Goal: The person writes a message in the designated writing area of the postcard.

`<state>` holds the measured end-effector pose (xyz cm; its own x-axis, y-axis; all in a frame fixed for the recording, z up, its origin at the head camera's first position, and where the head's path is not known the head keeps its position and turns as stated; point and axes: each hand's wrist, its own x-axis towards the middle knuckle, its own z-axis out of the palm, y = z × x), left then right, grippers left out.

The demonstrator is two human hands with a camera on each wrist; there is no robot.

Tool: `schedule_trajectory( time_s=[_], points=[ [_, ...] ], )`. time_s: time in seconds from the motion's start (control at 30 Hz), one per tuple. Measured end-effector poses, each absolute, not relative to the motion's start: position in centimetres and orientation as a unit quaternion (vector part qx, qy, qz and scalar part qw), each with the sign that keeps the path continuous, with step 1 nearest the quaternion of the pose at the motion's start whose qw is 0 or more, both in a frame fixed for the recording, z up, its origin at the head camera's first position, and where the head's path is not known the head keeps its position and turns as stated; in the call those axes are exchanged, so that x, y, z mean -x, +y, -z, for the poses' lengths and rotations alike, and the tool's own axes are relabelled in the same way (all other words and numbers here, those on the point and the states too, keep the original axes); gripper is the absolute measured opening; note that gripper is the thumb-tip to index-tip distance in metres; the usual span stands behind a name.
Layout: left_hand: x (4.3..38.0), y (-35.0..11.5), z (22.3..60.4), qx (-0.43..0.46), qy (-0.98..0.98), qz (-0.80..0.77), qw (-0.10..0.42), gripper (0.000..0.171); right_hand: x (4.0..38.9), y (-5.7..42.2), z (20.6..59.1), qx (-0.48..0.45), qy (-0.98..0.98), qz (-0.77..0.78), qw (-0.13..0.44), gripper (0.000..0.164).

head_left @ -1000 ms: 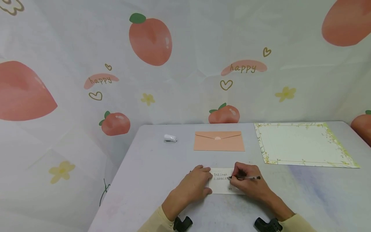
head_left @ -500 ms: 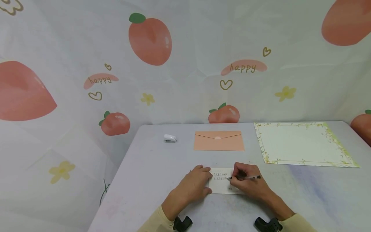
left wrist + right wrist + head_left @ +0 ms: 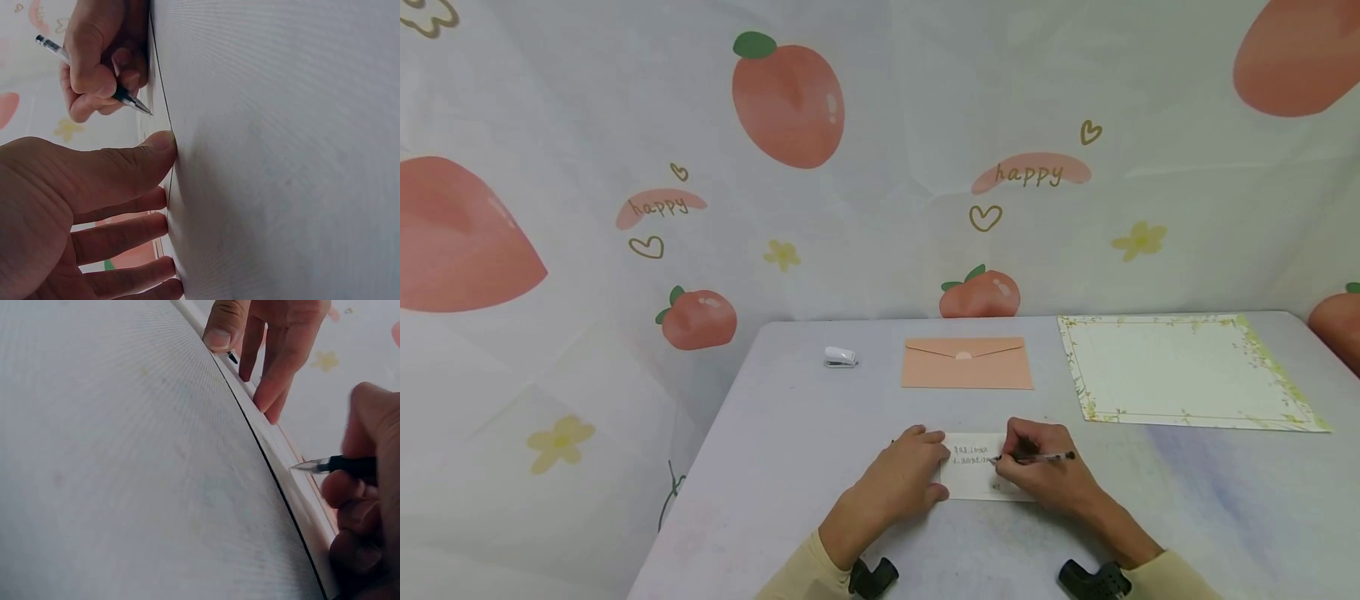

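A white card (image 3: pixel 966 485) with short lines of handwriting lies near the table's middle. On its left side rests my left hand (image 3: pixel 898 473), the thumb (image 3: pixel 161 140) at the near edge and the other fingers fairly straight and spread. My right hand (image 3: pixel 1051 471) pinches a clear-barrelled pen with a dark grip (image 3: pixel 125 94) and covers the card's right part. In the right wrist view, the pen's tip (image 3: pixel 306 466) is at the card's surface; in the head view it stands at the end of the second line. A small dark-tipped thing (image 3: pixel 232 357) shows behind the left thumb.
Behind the card lies a peach-coloured envelope (image 3: pixel 967 371), flap side up. A small white stapler (image 3: pixel 840 358) sits to its left. At the back right is a large sheet with a floral border (image 3: pixel 1187 375). A fruit-printed cloth (image 3: pixel 880 208) hangs behind the table (image 3: pixel 775 467).
The pen's tip has shifted very slightly to the right along the second line of writing. My left hand stays in place on the card.
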<state>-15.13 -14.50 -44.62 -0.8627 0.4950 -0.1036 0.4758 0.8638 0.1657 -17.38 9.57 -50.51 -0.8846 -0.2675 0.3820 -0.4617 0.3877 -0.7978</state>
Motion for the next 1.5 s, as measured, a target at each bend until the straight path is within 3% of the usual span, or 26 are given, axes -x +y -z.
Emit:
schedule_trajectory(
  time_s=[0.57,0.97,1.27,1.5],
  points=[
    [15.1,-14.5,44.6,-0.247,0.964,-0.072,0.075,0.044,17.0,8.6,50.2,-0.221,-0.804,-0.543,0.094,0.033],
    [15.3,-14.7,44.7,-0.249,0.962,-0.079,0.079,0.044,16.6,7.2,50.2,-0.198,-0.752,-0.628,-0.005,0.012],
    [15.3,-14.5,44.7,-0.250,0.962,-0.079,0.077,0.044,16.5,7.0,50.5,-0.216,-0.799,-0.561,0.022,0.028],
    [15.3,-14.5,44.7,-0.258,0.961,-0.077,0.068,0.042,16.4,6.8,50.7,-0.240,-0.800,-0.548,0.033,0.028]
  ],
)
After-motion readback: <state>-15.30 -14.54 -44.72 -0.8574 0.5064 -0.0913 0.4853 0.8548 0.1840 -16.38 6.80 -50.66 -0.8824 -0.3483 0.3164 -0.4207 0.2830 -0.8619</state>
